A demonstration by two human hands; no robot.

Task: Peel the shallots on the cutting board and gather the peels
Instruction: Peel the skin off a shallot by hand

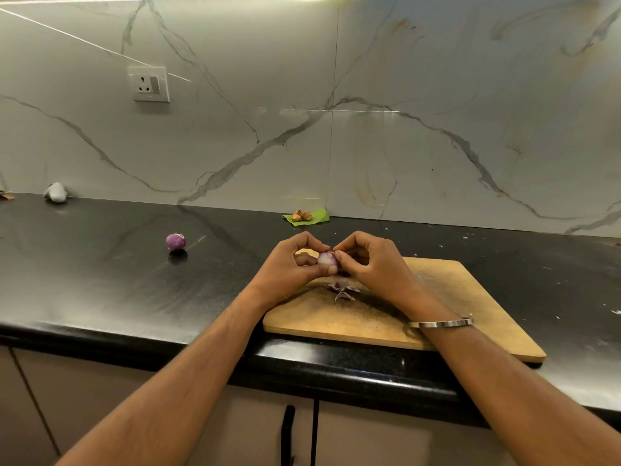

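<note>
A small shallot (326,258), pale with purple skin at its right side, is held above the wooden cutting board (470,304). My left hand (292,264) grips it between thumb and fingers. My right hand (373,260) pinches the skin at the shallot's top right. A few purple peels (342,290) lie on the board just below the hands. A second shallot (175,242), purple and whole, sits on the black counter to the left, off the board.
The black counter (100,280) runs along a marble wall. A green leaf with brown pieces (304,216) lies at the back. A grey lump (55,191) sits far left. The board's front corner overhangs the counter edge. A socket (149,84) is on the wall.
</note>
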